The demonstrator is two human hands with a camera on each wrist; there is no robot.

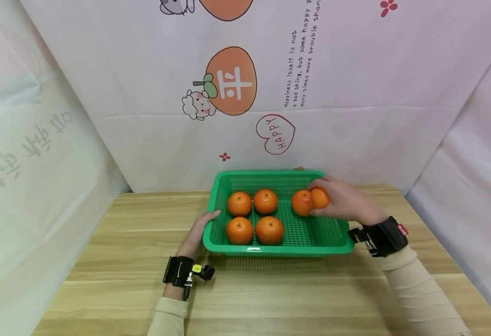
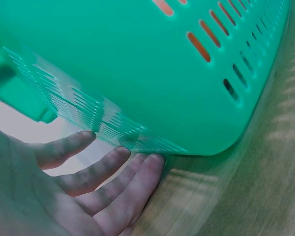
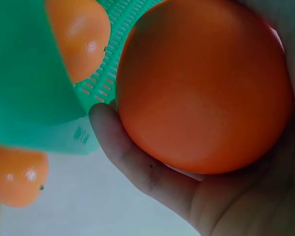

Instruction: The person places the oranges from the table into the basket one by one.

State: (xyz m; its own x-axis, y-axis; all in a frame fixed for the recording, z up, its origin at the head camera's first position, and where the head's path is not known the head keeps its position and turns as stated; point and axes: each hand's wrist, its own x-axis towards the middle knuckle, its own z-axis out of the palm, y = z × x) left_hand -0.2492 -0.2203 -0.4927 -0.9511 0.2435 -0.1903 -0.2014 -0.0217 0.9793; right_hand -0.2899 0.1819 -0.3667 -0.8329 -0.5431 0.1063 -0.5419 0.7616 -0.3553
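Observation:
A green plastic basket (image 1: 279, 249) stands on the table. At its left end my left hand (image 1: 195, 233) has the thumb over the rim and the other fingers (image 2: 132, 191) against the outer wall. My right hand (image 1: 346, 200) reaches over the right end and grips an orange (image 3: 201, 88), seen smaller from above. Another orange (image 1: 302, 203) sits right beside it, partly covered; whether the two touch I cannot tell. Toward the basket's left are several more oranges in two rows, including a front one (image 1: 270, 230) and a back one (image 1: 265, 201).
Behind the far rim shows a bit of orange (image 1: 298, 168); the right wrist view has a whole orange (image 3: 18, 176) partly hidden past the green wall. A printed white cloth (image 1: 346, 140) hangs at the back. The wooden table (image 1: 245, 298) extends around the basket.

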